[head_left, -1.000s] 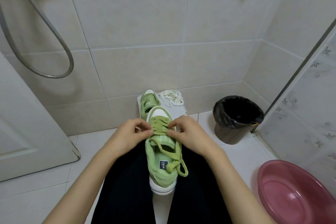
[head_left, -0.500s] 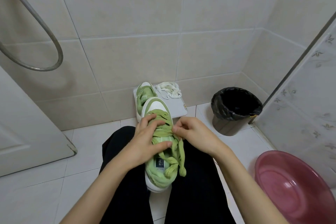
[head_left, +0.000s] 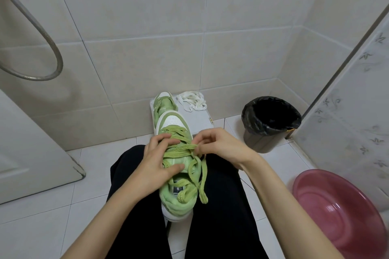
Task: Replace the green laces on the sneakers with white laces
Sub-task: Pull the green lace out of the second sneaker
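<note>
Pink basin [head_left: 336, 206] partly off-frame at right (far sneaker [head_left: 164, 106] half behind near sneaker [head_left: 174, 121])

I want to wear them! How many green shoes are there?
2. One green-and-white sneaker lies on the person's lap, the left hand on it, the right hand pinching its green lace; the second green sneaker sits behind it on the white board, partly hidden.

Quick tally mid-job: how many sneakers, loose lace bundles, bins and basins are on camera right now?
Sneakers: 2, near sneaker and far sneaker
Lace bundles: 1, white lace bundle
Bins: 1, black-lined bin
Basins: 1, pink basin
Total: 5
</note>
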Available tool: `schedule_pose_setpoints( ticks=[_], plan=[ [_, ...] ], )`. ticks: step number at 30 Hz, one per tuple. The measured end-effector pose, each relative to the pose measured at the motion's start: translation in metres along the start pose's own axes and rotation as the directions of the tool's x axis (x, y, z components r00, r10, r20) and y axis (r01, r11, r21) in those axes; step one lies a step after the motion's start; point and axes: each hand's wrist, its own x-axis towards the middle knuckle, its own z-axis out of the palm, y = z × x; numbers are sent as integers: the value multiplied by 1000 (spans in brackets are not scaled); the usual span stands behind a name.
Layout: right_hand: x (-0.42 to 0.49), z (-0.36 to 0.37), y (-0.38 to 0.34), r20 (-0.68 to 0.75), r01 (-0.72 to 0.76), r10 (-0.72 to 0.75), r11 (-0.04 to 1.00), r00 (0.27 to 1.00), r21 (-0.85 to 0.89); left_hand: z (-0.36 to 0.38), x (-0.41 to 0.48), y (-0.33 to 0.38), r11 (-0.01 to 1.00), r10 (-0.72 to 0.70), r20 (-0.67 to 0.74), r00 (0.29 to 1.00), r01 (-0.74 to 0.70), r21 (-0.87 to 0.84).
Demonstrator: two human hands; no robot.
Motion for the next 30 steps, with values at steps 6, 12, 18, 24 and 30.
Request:
schedule_pose_setpoints(
  ticks=[6, 12, 18, 24, 30],
  plan=[
    [4, 14, 20, -213, 62, -190, 868, 958, -493, 1, 4, 2, 999, -38, -83, 996, 39, 10],
    [-8, 15, 33, -248, 7, -151, 866, 957, -500, 5, 6, 2, 999, -49, -101, 994, 50, 8],
    [-15, 10, 30, -141, 129, -349, 648, 927, -750, 6, 8, 1, 999, -30, -41, 999, 31, 42],
    [-10, 11, 24, -246, 132, -469, 637, 848, -760, 3, 13, -2, 998, -54, -38, 998, 56, 42],
    [-7, 2, 33, -205, -11, -63, 940, 977, -341, 2, 10, -5, 997, -67, -66, 996, 65, -30]
  ],
)
